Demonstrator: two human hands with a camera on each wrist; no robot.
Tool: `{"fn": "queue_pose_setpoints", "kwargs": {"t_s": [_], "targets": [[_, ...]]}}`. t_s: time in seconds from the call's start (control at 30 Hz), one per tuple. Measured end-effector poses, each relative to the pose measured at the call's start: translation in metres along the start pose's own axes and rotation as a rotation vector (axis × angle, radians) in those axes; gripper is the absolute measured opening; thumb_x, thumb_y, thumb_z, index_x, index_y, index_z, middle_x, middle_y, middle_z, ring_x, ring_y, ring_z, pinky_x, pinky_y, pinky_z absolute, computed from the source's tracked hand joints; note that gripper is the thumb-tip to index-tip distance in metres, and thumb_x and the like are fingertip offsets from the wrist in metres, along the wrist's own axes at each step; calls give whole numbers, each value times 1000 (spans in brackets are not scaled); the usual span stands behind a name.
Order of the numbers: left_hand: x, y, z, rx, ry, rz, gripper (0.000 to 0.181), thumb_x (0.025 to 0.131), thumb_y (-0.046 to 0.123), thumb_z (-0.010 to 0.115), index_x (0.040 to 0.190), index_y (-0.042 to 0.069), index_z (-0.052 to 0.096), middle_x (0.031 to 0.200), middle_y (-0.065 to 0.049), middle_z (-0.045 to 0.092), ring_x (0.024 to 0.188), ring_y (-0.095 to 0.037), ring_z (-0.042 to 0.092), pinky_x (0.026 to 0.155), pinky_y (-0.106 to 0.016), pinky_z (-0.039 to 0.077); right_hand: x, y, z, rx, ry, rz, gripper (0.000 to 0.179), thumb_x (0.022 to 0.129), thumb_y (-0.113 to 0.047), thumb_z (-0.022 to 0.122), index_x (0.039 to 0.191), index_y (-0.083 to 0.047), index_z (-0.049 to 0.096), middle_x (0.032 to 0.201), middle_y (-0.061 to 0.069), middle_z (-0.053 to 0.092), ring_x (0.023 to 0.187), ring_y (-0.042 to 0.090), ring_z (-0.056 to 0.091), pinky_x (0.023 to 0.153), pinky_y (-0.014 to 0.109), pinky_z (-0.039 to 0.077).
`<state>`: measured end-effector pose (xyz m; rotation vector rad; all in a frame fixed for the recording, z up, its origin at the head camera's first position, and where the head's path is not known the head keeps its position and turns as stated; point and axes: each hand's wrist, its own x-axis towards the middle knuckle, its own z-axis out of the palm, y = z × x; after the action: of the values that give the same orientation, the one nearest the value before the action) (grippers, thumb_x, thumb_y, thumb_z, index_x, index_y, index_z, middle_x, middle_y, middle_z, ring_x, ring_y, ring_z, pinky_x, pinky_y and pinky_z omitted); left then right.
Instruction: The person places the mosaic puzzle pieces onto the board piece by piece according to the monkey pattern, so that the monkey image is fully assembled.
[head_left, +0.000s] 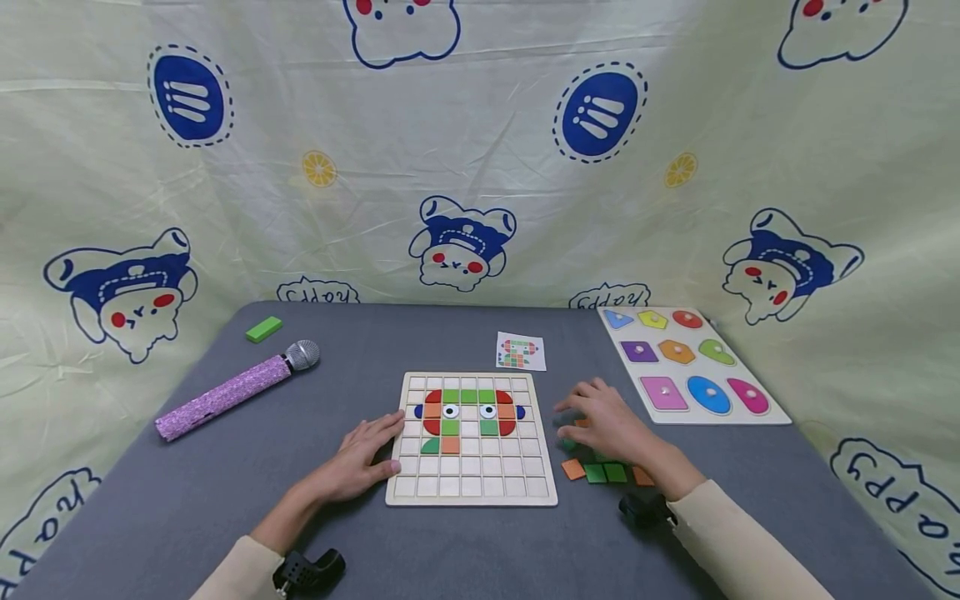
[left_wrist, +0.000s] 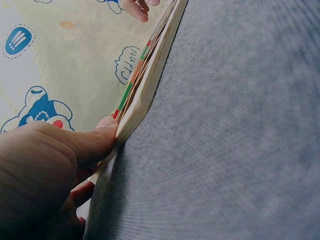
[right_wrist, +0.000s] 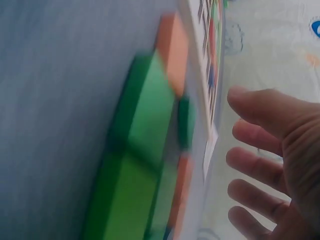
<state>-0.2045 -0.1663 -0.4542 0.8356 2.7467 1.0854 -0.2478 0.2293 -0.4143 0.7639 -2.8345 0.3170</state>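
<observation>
A white gridded board lies in the middle of the table with coloured tiles set in its upper squares. Red, green and orange tiles on it surround two eye tiles. My left hand rests at the board's left side, fingers extended; in the left wrist view its thumb touches the board's edge. Over loose tiles to the right of the board hovers my right hand, fingers loosely spread and holding nothing. Green tiles and an orange tile show below it; the hand partly hides others.
Behind the board lies a small printed card with a coloured tile pattern. A shape puzzle board with knobbed pieces is at the back right. On the left are a glittery purple microphone and a green block.
</observation>
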Motion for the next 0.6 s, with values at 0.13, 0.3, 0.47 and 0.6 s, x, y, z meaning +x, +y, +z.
{"fn": "queue_pose_setpoints", "kwargs": {"t_s": [0.13, 0.3, 0.47, 0.6], "targets": [[0, 0, 0, 1, 1, -3, 60, 92, 19, 58, 143, -4, 35, 153, -19, 28, 142, -44, 22, 112, -63, 7, -4, 17, -1, 25, -31, 29, 29, 79, -31, 76, 104, -16, 72, 101, 1, 60, 94, 18, 44, 77, 35, 36], [-1, 0, -1, -1, -6, -7, 61, 93, 20, 58, 143, -3, 34, 154, -19, 28, 142, -43, 21, 112, -64, 7, -7, 34, 0, 42, -67, 37, 28, 81, -31, 73, 104, -17, 72, 103, 2, 61, 96, 19, 45, 79, 37, 40], [-1, 0, -1, 1, -5, -5, 61, 93, 20, 57, 144, -4, 34, 154, -19, 27, 142, -43, 21, 112, -63, 7, -10, 45, 1, 62, -98, 26, 26, 83, -31, 72, 105, -18, 71, 102, 1, 62, 100, 20, 48, 82, 41, 44], [-1, 0, -1, 5, -5, -5, 61, 93, 20, 57, 144, -4, 34, 154, -19, 27, 142, -43, 21, 112, -63, 7, -11, 52, 2, 71, -131, 30, 26, 83, -31, 71, 106, -18, 71, 101, 1, 61, 98, 19, 47, 80, 38, 43]]}}
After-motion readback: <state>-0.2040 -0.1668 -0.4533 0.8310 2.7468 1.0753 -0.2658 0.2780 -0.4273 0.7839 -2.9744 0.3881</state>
